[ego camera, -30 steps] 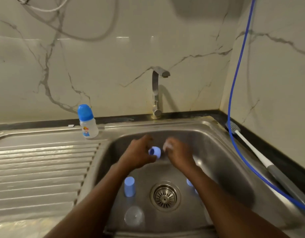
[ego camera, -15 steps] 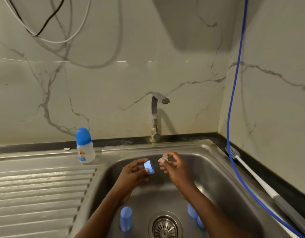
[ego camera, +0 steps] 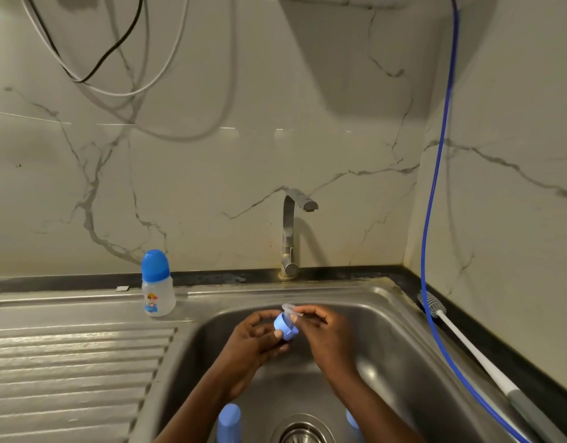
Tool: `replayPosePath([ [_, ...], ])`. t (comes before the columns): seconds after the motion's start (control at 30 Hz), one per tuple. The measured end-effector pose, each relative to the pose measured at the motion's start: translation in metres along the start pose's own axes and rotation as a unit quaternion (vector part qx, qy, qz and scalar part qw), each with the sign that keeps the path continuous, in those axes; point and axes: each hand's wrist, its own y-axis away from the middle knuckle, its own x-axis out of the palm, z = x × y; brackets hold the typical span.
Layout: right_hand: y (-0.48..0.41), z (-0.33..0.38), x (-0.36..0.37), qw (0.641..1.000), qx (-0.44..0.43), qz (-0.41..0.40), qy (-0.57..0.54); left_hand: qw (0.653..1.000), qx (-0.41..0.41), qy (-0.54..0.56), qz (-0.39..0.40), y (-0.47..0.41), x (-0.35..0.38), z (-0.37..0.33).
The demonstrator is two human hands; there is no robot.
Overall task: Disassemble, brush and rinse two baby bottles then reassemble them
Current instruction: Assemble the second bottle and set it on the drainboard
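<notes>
1. The left hand [ego camera: 253, 335] is gripping the blue collar ring [ego camera: 283, 327] with curled fingers and thumb. It is holding the ring above the sink basin [ego camera: 387, 330], in front of the tap [ego camera: 290, 231].
2. The right hand [ego camera: 323, 327] is pinching the clear teat [ego camera: 290, 310] at its wide flange between thumb and fingertips. The teat is touching the upper side of the ring. Whether it is being seated or pulled out cannot be told.
3. The teat is appearing thin, soft and very light. In all likelihood it is flexing under any pinch and turning slippery when wet. Taking hold at the flange is advisable, rather than at the tip.
4. The ring is appearing rigid and light. Gripping it by the outer wall is leaving the central opening free for the teat.
5. One bottle [ego camera: 157, 284] is standing upright and capped on the drainboard [ego camera: 68, 362]. It is near the rear left corner of the basin, well apart from both hands.
6. A blue cap [ego camera: 229, 422] is standing on the basin floor, left of the drain [ego camera: 303, 434]. Another blue part [ego camera: 352, 420] is showing to the right of the drain, mostly hidden by the right forearm.
7. The bottle brush [ego camera: 435, 311] is lying on the counter along the right wall, beside a blue hose [ego camera: 435, 219]. Neither hand is touching it.
8. Caution: a released teat is likely dropping toward the drain, so a firm pinch is required.
</notes>
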Motion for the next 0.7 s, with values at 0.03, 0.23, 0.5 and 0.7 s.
replayPosePath([
  [0.03, 0.001, 0.001, 0.001, 1.0, 0.003, 0.006, -0.011, 1.0, 0.004, 0.007, -0.004, 0.0, 0.0, 0.0],
  [0.23, 0.004, -0.002, 0.009, 0.997, 0.001, 0.069, -0.017, 0.997, 0.021, 0.056, -0.04, -0.001, -0.004, -0.002],
  [0.5, 0.009, -0.008, 0.012, 0.975, -0.069, 0.16, 0.136, 0.999, 0.028, 0.004, -0.022, 0.003, -0.007, -0.004],
  [0.7, 0.009, -0.002, 0.008, 0.991, -0.02, 0.123, 0.052, 0.995, 0.052, -0.074, -0.052, 0.0, -0.008, -0.003],
])
